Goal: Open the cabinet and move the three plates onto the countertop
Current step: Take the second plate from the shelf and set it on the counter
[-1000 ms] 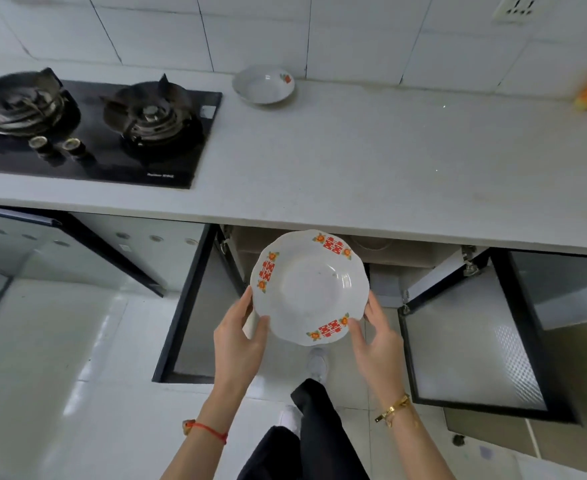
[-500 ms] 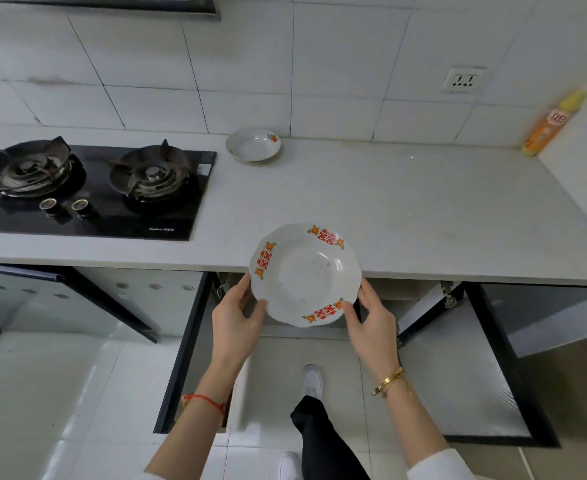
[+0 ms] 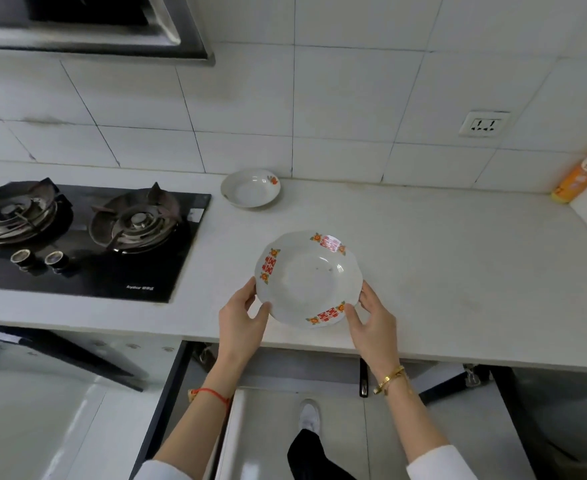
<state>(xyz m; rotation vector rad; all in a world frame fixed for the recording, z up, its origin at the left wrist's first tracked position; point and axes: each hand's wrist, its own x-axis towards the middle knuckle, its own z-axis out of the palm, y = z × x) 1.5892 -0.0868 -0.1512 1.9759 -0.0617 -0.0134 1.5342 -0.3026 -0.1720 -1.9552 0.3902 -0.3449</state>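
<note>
Far left sits the gas hob (image 3: 77,237), so the clear stretch of desk (image 3: 458,271) to its right is the sensible landing spot. One plate (image 3: 250,187) already rests by the tiled wall. The left hand (image 3: 242,327) has its grip clamped on the near-left rim of a second plate (image 3: 308,278), and the right hand (image 3: 371,323) is clamped on the near-right rim, keeping it level just over the front edge. Below, the cabinet doors (image 3: 513,427) hang open. A third plate isn't visible from here.

Bright, even light, soft shadows, wide-angle bending at the edges, slight blur.
</note>
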